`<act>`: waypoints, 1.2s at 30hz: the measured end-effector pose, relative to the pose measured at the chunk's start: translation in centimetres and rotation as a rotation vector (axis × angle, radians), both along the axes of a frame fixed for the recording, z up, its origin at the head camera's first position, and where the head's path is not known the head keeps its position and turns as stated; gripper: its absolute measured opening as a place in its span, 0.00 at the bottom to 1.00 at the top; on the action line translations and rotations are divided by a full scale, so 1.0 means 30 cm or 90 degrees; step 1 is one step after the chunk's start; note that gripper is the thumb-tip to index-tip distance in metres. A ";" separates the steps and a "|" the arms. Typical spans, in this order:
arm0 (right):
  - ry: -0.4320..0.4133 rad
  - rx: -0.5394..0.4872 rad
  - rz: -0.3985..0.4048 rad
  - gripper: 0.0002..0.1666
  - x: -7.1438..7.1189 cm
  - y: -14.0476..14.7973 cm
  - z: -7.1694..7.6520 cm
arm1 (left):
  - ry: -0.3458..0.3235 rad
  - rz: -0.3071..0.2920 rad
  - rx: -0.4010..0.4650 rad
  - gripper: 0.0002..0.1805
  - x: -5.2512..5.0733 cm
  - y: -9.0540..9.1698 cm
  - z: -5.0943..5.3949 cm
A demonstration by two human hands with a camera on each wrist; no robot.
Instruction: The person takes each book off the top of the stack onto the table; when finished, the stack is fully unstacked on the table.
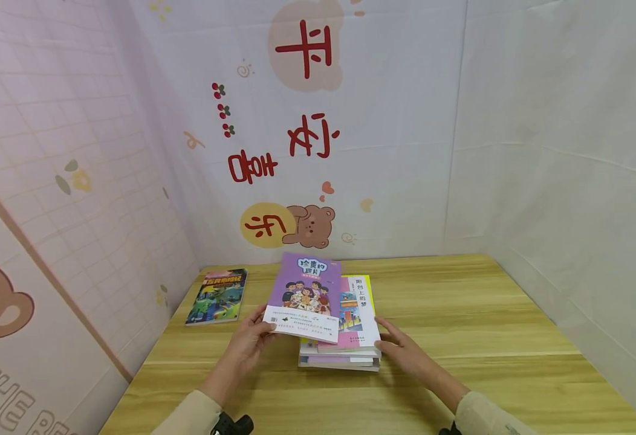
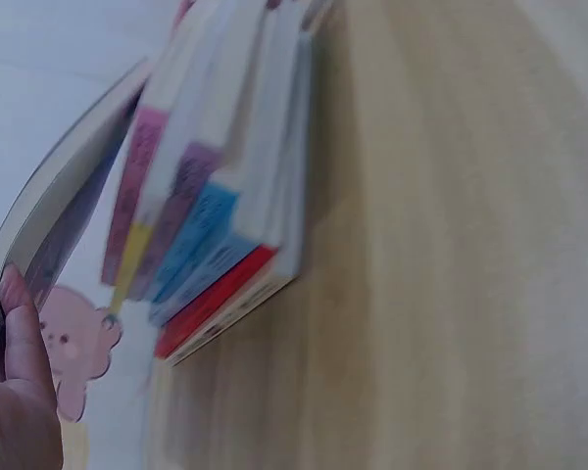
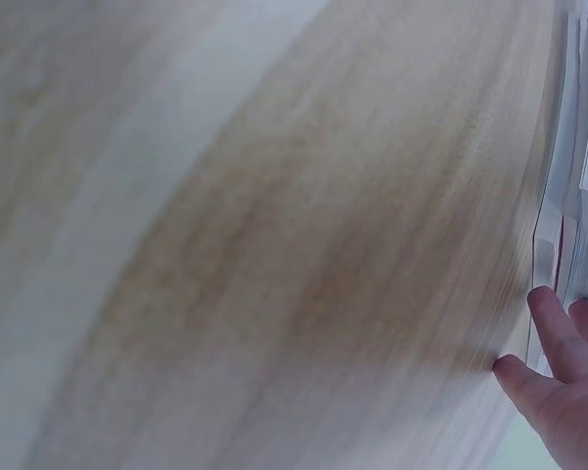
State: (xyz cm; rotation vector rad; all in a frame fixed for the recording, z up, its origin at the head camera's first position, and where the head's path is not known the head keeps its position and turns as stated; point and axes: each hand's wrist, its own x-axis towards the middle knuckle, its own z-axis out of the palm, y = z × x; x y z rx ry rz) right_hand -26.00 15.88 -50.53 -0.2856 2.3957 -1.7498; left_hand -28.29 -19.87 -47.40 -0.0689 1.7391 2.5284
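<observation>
A purple book [image 1: 308, 296] with a white band is gripped at its lower left corner by the left hand [image 1: 249, 341]. It is tilted and raised off the pile, overlapping its left part. In the left wrist view the left hand [image 2: 22, 392] pinches this book [image 2: 54, 211] apart from the stack [image 2: 211, 215], whose spines are pink, yellow, blue and red. On top of the stack in the head view lies a white and pink book [image 1: 366, 320]. The right hand [image 1: 405, 353] rests its fingers on the stack's right side; in the right wrist view the right hand [image 3: 563, 387] touches the page edges [image 3: 568, 196].
A colourful green and yellow book [image 1: 218, 297] lies apart at the back left of the wooden table [image 1: 459, 302]. Behind the table hangs a white printed cloth [image 1: 394, 121], with further cloth on both sides.
</observation>
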 end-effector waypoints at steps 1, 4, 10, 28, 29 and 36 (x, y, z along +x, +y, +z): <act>0.000 0.000 -0.002 0.37 0.000 0.000 0.000 | -0.001 0.005 0.006 0.38 -0.007 -0.007 0.009; -0.003 0.001 -0.005 0.37 -0.001 0.001 -0.003 | 0.002 0.020 0.031 0.38 -0.038 -0.038 0.020; -0.008 -0.004 0.001 0.37 0.002 0.003 -0.001 | 0.020 0.059 0.074 0.39 -0.086 -0.083 0.052; -0.009 -0.007 -0.007 0.37 0.003 0.007 -0.010 | -0.011 0.131 0.028 0.39 -0.260 -0.175 -0.001; -0.008 -0.007 -0.008 0.37 0.004 0.008 -0.009 | -0.011 0.131 0.019 0.39 -0.268 -0.176 -0.007; 0.002 -0.013 0.003 0.38 0.007 0.000 -0.003 | -0.022 0.128 -0.046 0.38 -0.307 -0.189 -0.058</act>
